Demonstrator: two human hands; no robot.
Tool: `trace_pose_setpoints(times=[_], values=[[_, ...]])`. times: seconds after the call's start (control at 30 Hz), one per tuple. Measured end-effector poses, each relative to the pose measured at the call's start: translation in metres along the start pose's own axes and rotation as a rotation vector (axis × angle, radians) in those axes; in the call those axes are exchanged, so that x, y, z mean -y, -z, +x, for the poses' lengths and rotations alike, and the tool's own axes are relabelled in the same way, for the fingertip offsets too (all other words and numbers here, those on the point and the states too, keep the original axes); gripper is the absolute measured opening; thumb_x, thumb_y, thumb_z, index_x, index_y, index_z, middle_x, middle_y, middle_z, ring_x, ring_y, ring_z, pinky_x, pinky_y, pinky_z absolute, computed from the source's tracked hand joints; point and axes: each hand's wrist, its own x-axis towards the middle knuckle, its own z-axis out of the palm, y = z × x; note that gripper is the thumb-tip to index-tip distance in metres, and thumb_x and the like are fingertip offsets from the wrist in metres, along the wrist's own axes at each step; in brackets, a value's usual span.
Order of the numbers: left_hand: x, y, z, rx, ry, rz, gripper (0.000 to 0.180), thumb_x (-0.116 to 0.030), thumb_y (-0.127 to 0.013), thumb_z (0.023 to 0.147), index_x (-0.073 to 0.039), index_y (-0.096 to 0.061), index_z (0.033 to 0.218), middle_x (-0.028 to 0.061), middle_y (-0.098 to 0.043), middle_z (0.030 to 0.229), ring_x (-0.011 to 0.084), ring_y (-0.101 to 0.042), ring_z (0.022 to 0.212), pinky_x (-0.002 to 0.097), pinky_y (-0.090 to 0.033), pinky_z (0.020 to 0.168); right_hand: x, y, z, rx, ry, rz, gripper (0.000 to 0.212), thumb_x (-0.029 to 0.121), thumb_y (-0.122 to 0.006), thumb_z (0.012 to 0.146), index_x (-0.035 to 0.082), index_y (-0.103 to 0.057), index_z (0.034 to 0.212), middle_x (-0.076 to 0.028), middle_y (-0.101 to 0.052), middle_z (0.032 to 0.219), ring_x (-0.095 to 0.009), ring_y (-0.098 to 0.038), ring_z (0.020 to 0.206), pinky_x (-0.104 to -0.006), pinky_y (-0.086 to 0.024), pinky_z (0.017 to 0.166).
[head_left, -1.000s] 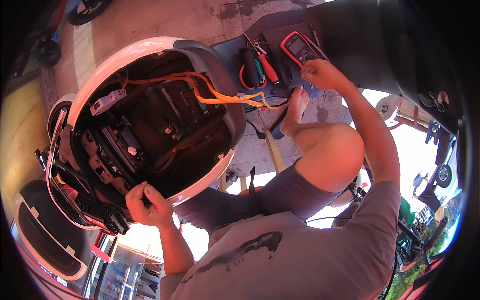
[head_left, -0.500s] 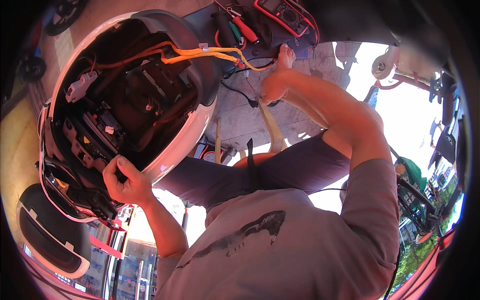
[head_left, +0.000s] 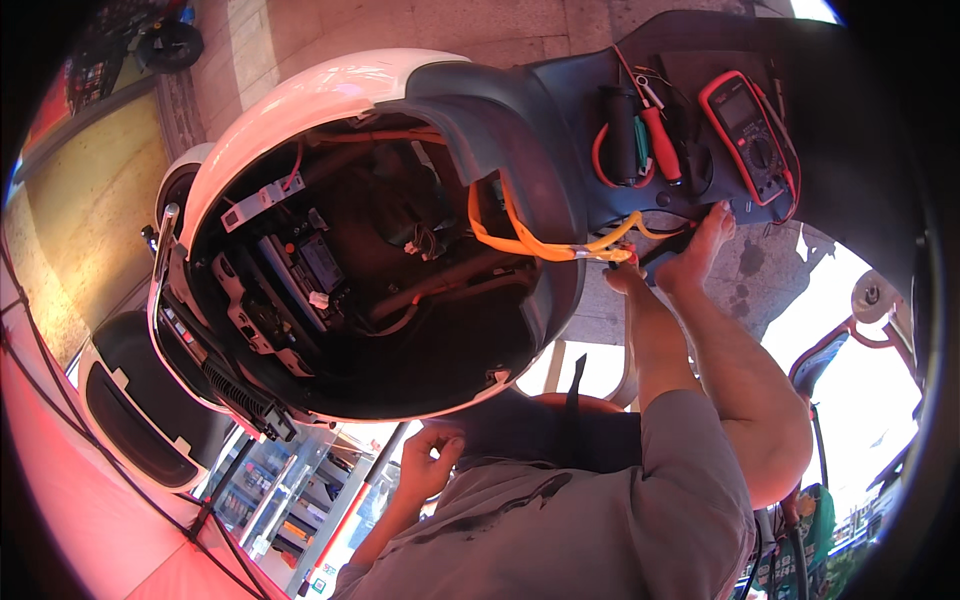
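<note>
Thick orange cables (head_left: 515, 241) loop out of the open bay of a white scooter body (head_left: 330, 85) and run right to bare-looking ends with red bits. My right hand (head_left: 626, 278) is at those ends, its fingers closed around them and partly hidden by the cables. Beside it, my bare foot (head_left: 703, 245) rests against the dark floorboard (head_left: 590, 90). My left hand (head_left: 430, 458) hangs in front of my lap, below the bay's near rim. Its fingers curl toward the thumb, and nothing shows in them.
On the floorboard lie a red multimeter (head_left: 750, 135), a red-handled screwdriver (head_left: 660, 145) and a black-handled tool (head_left: 621, 135). Inside the bay sit a white connector box (head_left: 262, 203) and loose wires (head_left: 424, 241). A dark padded panel (head_left: 140, 420) stands at the lower left.
My left hand has left the bay's near rim and drawn back toward my lap. My right hand has come to the orange cable ends. The view has shifted, so the scooter appears further right.
</note>
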Motion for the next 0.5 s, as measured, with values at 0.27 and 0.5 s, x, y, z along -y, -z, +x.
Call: trace_pose_setpoints(times=[0.27,0.5], values=[[-0.015,-0.095,0.105,0.203,-0.479,0.078,0.019,-0.019,-0.058,0.104,-0.001,-0.065,0.106,0.0046,-0.067,0.096,0.0145,-0.064,0.084,0.0274,-0.053,0.079,0.047,0.076,-0.023,-0.245,0.027,1.043,0.062,0.061,-0.049,0.098,0.013,-0.043,0.137,-0.009,-0.054,0.127,-0.026,-0.059,0.107,-0.0458,-0.048,0.100],[-0.008,-0.161,0.192,0.307,-0.180,-0.371,0.018,-0.019,-0.058,0.104,-0.003,-0.066,0.108,0.0049,-0.068,0.098,0.0158,-0.065,0.087,0.0285,-0.054,0.080,0.128,0.120,-0.083,-0.289,0.098,1.429,0.073,0.068,-0.045,0.100,0.016,-0.033,0.150,-0.008,-0.049,0.140,-0.027,-0.057,0.116,-0.0481,-0.046,0.108]])
